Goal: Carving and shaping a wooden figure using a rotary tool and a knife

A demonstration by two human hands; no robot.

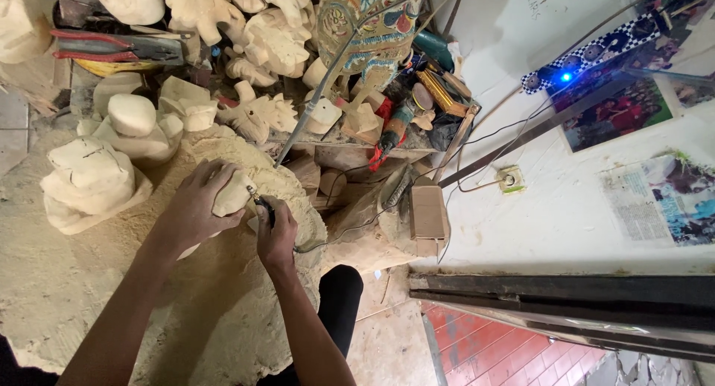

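My left hand grips a pale, roughly carved wooden piece and presses it down on a sawdust-covered work surface. My right hand is closed around a small dark rotary carving tool, whose tip touches the right side of the wooden piece. A flexible shaft runs up and away from the tool toward the back of the bench.
Several unfinished pale wood carvings stand at the left and along the back. A painted, colourful carved figure stands at the top centre. Red-handled pliers, hand tools, a wooden box and cables lie around. A white wall with posters is at the right.
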